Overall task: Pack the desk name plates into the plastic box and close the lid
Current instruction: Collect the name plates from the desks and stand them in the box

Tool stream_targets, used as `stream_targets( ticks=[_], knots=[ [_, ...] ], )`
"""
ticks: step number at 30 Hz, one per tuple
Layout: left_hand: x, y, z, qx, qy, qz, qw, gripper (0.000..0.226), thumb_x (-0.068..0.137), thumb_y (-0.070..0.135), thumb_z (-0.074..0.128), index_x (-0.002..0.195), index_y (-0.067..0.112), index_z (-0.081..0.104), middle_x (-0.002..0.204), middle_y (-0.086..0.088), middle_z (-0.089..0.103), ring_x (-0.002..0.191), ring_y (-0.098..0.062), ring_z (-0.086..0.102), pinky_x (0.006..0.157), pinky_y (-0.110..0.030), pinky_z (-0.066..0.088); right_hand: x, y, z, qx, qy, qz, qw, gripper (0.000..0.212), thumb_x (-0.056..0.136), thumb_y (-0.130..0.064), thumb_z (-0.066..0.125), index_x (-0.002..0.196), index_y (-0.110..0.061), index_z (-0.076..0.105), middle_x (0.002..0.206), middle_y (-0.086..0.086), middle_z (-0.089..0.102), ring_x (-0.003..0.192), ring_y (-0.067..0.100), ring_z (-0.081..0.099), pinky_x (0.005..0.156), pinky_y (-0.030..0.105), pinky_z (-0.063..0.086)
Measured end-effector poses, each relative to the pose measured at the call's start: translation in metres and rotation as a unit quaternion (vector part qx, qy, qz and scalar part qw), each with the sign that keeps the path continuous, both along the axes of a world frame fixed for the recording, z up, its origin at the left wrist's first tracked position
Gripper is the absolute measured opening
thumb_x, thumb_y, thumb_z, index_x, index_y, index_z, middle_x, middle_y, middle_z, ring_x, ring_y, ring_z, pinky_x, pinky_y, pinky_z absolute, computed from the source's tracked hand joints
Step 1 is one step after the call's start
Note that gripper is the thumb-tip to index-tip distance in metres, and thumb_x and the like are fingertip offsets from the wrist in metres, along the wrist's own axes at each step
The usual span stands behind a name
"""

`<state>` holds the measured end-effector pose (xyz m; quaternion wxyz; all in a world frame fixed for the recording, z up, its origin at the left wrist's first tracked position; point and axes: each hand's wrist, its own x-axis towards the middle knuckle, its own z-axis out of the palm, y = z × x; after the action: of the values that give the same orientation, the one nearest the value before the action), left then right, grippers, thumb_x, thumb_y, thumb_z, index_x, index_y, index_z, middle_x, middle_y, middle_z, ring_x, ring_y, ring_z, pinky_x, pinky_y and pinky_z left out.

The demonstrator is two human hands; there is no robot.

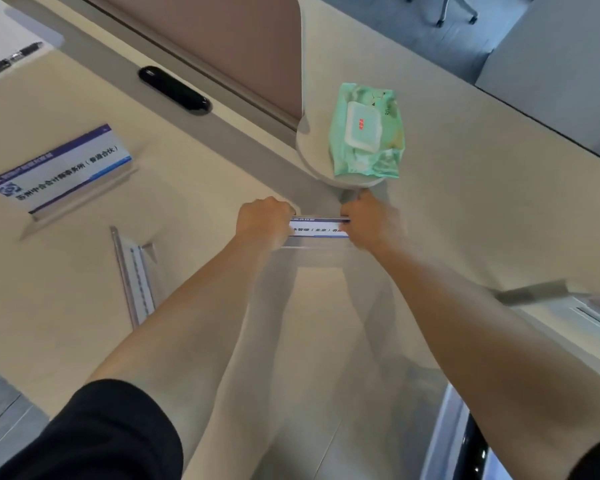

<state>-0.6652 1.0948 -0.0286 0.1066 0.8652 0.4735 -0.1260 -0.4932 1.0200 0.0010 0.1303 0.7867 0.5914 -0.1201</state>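
A clear acrylic name plate [319, 230] with a white and blue card stands at the middle of the cream desk. My left hand [264, 221] grips its left end and my right hand [368, 220] grips its right end. A second name plate [59, 171] with a blue-bordered card stands at the left. A third, clear name plate [136, 275] lies flat near my left forearm. At the lower right a translucent edge with a dark strip [465, 438] shows, blurred; I cannot tell whether it is the plastic box.
A green pack of wet wipes [368, 133] lies on the round base [309, 157] of a pinkish divider panel beyond my hands. A black oval slot [174, 90] sits in the desk's grey strip. A black pen [11, 58] lies far left. A grey bar [534, 292] lies at the right.
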Motion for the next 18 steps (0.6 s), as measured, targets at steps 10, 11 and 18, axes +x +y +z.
stream_targets(
  ticks=[10, 11, 18],
  knots=[
    [-0.002, -0.098, 0.054, 0.078, -0.008, -0.019, 0.997, 0.015, 0.091, 0.027, 0.055, 0.102, 0.027, 0.065, 0.09, -0.001, 0.062, 0.082, -0.025, 0.061, 0.065, -0.029, 0.036, 0.011, -0.092, 0.055, 0.091, 0.059, -0.013, 0.994, 0.018, 0.093, -0.032, 0.06, 0.104, -0.028, 0.073, 0.11, 0.002, 0.059, 0.106, 0.026, 0.06, 0.074, 0.029, 0.037],
    [-0.001, -0.112, 0.063, 0.09, -0.01, -0.026, 0.996, 0.016, 0.091, 0.029, 0.055, 0.103, 0.026, 0.065, 0.093, -0.001, 0.064, 0.084, -0.025, 0.062, 0.064, -0.029, 0.036, 0.013, -0.105, 0.066, 0.102, 0.062, -0.013, 0.993, 0.018, 0.093, -0.033, 0.06, 0.105, -0.03, 0.073, 0.11, 0.001, 0.059, 0.108, 0.025, 0.06, 0.074, 0.028, 0.037],
    [-0.007, -0.212, 0.124, 0.156, -0.072, -0.002, 0.985, 0.023, 0.094, 0.038, 0.046, 0.103, 0.027, 0.064, 0.095, -0.004, 0.063, 0.084, -0.027, 0.061, 0.066, -0.03, 0.035, 0.023, -0.196, 0.131, 0.263, 0.308, -0.15, 0.902, 0.044, 0.08, -0.043, 0.079, 0.12, -0.026, 0.069, 0.111, -0.004, 0.063, 0.104, 0.014, 0.059, 0.092, 0.03, 0.047]
  ],
)
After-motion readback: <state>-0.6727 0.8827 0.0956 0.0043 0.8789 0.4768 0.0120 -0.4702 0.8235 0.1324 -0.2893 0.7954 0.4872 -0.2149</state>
